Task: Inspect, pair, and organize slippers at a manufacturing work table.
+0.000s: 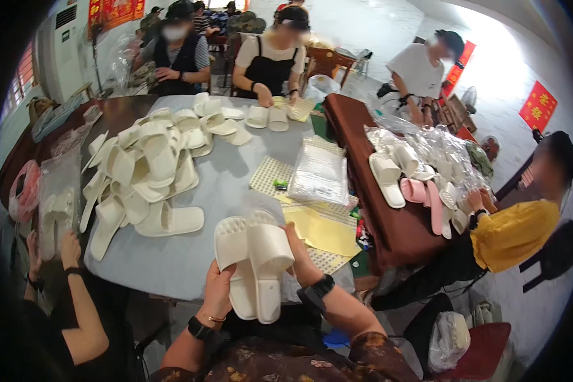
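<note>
Clock centred on the held pair. 9–10 o'clock: co-worker's hands (70, 249) on a clear bag (47, 191) with white slippers inside. 10–11: slipper pile (153, 153), white, loose on the grey table (232, 181). Left hand (218, 288) grasping the pair's left side. Centre: white pair (270, 261), held at the table's near edge, side by side, right one overlapping left, toes at 12, heels at 6. Right hand (304, 258) grasping its right side. 1 o'clock: clear packet (319, 175). 2: yellow paper (328, 234); farther out, pink slippers (433, 207).
</note>
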### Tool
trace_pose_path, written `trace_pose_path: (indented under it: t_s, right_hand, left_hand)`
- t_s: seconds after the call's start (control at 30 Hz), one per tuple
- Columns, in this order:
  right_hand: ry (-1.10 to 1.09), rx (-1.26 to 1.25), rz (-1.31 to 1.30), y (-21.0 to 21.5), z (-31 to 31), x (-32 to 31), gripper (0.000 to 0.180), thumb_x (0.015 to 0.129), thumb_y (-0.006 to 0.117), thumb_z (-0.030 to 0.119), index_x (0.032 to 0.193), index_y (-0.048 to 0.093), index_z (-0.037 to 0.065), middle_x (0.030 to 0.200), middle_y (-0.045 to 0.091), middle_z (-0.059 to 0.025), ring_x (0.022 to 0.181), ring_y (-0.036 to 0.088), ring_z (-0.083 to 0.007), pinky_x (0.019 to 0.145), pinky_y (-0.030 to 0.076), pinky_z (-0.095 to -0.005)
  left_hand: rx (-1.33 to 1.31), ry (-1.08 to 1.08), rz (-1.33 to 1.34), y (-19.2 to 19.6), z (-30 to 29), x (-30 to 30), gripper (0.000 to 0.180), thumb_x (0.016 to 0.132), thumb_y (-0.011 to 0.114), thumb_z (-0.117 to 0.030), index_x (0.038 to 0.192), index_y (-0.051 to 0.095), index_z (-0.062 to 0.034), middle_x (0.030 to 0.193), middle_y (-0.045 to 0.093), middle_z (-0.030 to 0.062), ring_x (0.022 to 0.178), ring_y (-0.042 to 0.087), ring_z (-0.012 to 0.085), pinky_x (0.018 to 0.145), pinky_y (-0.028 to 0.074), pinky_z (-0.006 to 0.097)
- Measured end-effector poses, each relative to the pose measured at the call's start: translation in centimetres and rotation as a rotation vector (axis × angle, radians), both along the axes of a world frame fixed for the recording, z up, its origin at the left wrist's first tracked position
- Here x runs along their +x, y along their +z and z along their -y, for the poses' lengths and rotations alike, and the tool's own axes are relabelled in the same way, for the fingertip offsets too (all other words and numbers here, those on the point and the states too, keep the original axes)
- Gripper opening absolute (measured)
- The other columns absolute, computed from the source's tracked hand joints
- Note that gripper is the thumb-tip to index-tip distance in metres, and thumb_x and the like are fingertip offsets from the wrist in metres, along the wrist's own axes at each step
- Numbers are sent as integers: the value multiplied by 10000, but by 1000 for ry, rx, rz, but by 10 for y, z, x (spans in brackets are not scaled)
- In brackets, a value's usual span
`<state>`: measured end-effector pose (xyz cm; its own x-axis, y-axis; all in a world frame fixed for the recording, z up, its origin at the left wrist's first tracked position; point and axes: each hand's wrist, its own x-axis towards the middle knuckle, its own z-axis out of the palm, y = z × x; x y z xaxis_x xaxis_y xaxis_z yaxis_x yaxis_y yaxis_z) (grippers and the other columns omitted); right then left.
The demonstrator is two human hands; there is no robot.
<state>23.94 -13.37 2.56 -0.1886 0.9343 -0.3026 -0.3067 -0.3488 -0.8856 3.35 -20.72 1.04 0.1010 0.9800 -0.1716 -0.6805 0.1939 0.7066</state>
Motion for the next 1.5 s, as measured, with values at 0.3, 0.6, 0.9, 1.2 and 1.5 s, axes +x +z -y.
trace_pose_path:
  t_s: [0.3,0.6,0.9,1.2,1.5]
  right_hand:
    - [-34,-246,-337,-52,52,0,770,1030,203,663,1363,528,49,1207,649,-114,1083,633,-303,970,501,-434]
    - [-475,129,-8,-40,44,15,662,1026,528,370,1544,263,53,1442,454,-176,1284,463,-278,1081,373,-461]
    - [-63,611,990,-46,74,-24,886,820,772,272,1479,295,-78,1366,509,-327,1261,499,-488,1038,426,-498]
    - [-319,315,692,-61,47,22,392,885,668,105,1242,540,9,1026,684,-203,948,683,-320,811,534,-401]
    - [-230,365,859,-62,36,26,590,857,718,122,1377,481,-25,1164,638,-193,1032,635,-301,884,518,-399]
  left_hand:
    - [-74,109,-65,-3,-7,0,295,993,515,-3,1283,556,-35,1203,653,85,1058,649,206,906,546,372]
    - [18,64,17,61,-4,-6,275,1004,540,-24,1278,539,-39,1190,652,75,1048,653,183,879,557,337]
    - [75,32,-35,74,-3,-3,280,999,574,-45,1276,540,-27,1186,650,65,1041,641,157,872,547,325]
    - [-64,67,-227,29,-6,-37,319,980,588,-46,1295,546,-15,1155,665,76,981,666,178,835,560,342]
    - [20,85,-638,-36,-25,-17,612,939,656,-93,1468,367,19,1353,549,162,1213,570,262,1009,479,349]
